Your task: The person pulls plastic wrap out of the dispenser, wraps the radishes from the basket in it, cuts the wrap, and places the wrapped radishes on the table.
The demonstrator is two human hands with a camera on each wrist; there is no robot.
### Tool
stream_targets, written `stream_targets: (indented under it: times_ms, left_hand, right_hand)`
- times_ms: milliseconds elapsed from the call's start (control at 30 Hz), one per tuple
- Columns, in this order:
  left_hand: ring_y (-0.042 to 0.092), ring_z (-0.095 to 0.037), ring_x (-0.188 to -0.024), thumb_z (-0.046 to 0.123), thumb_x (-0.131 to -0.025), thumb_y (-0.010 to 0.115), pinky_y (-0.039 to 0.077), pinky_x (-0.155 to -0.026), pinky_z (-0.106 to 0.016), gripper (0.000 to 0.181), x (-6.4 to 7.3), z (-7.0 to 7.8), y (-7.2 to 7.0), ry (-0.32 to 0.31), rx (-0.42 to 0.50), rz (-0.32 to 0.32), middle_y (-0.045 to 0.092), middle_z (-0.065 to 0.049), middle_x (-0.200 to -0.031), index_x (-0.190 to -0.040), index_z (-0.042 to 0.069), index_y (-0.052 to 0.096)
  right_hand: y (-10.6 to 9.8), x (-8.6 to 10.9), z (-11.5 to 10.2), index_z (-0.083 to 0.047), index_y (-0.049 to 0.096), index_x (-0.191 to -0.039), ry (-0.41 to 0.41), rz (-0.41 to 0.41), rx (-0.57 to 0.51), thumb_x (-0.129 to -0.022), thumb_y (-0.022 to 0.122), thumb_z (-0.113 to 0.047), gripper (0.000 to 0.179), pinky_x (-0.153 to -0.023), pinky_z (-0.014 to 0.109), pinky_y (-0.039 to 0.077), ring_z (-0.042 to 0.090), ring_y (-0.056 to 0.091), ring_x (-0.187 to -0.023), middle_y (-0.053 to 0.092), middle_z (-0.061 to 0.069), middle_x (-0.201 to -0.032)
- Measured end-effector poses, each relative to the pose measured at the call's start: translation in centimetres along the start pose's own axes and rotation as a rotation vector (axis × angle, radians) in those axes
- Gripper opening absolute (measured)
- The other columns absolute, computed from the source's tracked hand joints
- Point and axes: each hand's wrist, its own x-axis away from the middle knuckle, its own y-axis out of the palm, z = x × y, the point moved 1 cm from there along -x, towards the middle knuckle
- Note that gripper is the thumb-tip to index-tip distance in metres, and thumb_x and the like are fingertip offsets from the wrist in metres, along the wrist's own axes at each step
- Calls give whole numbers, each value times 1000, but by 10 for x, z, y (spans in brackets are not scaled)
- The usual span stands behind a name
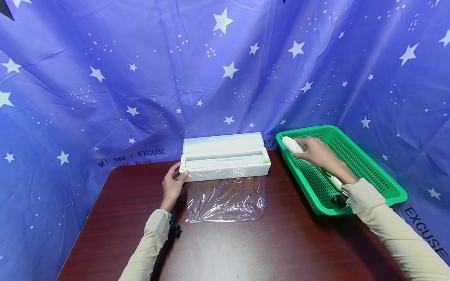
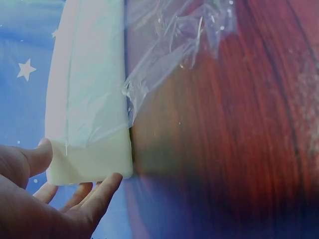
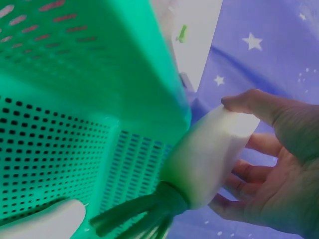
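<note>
My right hand point(image 1: 318, 153) holds a white radish point(image 1: 292, 144) over the far left corner of the green basket point(image 1: 309, 197). In the right wrist view the fingers and thumb grip the radish's point(image 3: 209, 154) pale end, and its green stalks point(image 3: 149, 209) point towards the basket. My left hand point(image 1: 172, 185) grips the left end of a white plastic wrap box point(image 1: 225, 173), thumb on one side and fingers at the end. The box's lid point(image 1: 223, 143) stands raised at the back. A sheet of clear plastic wrap point(image 1: 225, 201) hangs from its front onto the table.
Another white radish point(image 1: 334, 182) lies in the basket, partly hidden by my right arm. A small green tab point(image 1: 266, 160) sits at the box's right end. Behind the dark red wooden table point(image 1: 218, 249) hangs a blue curtain point(image 1: 158, 78) with white stars.
</note>
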Motion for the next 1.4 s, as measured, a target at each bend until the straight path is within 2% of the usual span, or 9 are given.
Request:
stream_targets:
  times_ms: [100, 267, 467, 633, 833, 1033, 1133, 1233, 1400]
  left_hand:
    - [73, -40, -110, 11, -94, 78, 49, -71, -7, 51, 0, 1, 0, -5, 8, 16, 72, -28, -121, -143, 6, 62]
    - [73, -42, -108, 4, -91, 79, 50, -71, -7, 48, -2, 2, 0, 10, 63, 31, 71, -31, -120, -137, 0, 65]
    - [75, -21, -99, 6, -91, 80, 50, -71, -8, 49, -2, 1, -1, -21, 64, 21, 71, -32, -121, -137, 1, 66]
    - [72, -8, -91, 4, -90, 80, 51, -72, -8, 48, -2, 0, -3, -26, 115, 10, 69, -32, -124, -135, -1, 66]
    - [66, 3, -85, 6, -91, 81, 51, -73, -7, 48, -4, -1, -3, -33, 119, -3, 68, -31, -127, -136, 0, 66]
    - [65, 5, -83, 7, -90, 81, 51, -73, -9, 50, -3, -1, -4, -49, 128, -19, 69, -34, -123, -137, 1, 65]
    - [64, 7, -82, 7, -90, 81, 52, -73, -9, 50, -4, -1, -5, -56, 132, -21, 69, -34, -123, -138, 2, 65]
    - [64, 8, -81, 7, -90, 81, 52, -73, -9, 51, -5, -1, -6, -60, 128, -25, 69, -33, -123, -139, 2, 65]
    - [64, 0, -86, 8, -90, 82, 52, -72, -11, 52, -5, -1, -6, -68, 119, -26, 69, -32, -122, -139, 3, 65]
  right_hand:
    - [2, 2, -11, 3, 59, -143, -23, 21, 28, -93, 78, -17, 57, -66, 41, 49, 36, 59, -93, 66, 28, -118]
    - [5, 6, -29, 0, 58, -146, -90, 50, 50, -91, 80, -17, 61, -79, 52, 51, 40, 59, -105, 63, 29, -130]
    - [12, 12, -50, -2, 62, -143, -202, 73, 65, -89, 82, -13, 59, -87, 58, 52, 42, 62, -110, 64, 30, -132]
    - [21, 17, -66, 1, 63, -140, -291, 107, 85, -86, 84, -12, 59, -81, 54, 55, 38, 65, -102, 69, 27, -125]
    - [32, 19, -83, 1, 66, -134, -324, 107, 28, -82, 85, -10, 56, -77, 47, 53, 28, 64, -92, 73, 18, -113]
    - [45, 21, -93, -5, 68, -135, -372, 92, 33, -82, 86, -12, 56, -87, 53, 56, 35, 66, -108, 72, 20, -124]
    - [51, 21, -98, -6, 67, -137, -389, 83, 52, -84, 84, -13, 57, -89, 54, 55, 35, 66, -110, 71, 18, -127]
    - [58, 20, -105, -5, 68, -136, -405, 82, 58, -84, 84, -12, 55, -84, 49, 57, 29, 67, -100, 71, 16, -124]
    - [71, 17, -115, -3, 69, -133, -436, 51, 35, -83, 84, -9, 53, -71, 32, 57, 16, 65, -82, 68, 13, -120]
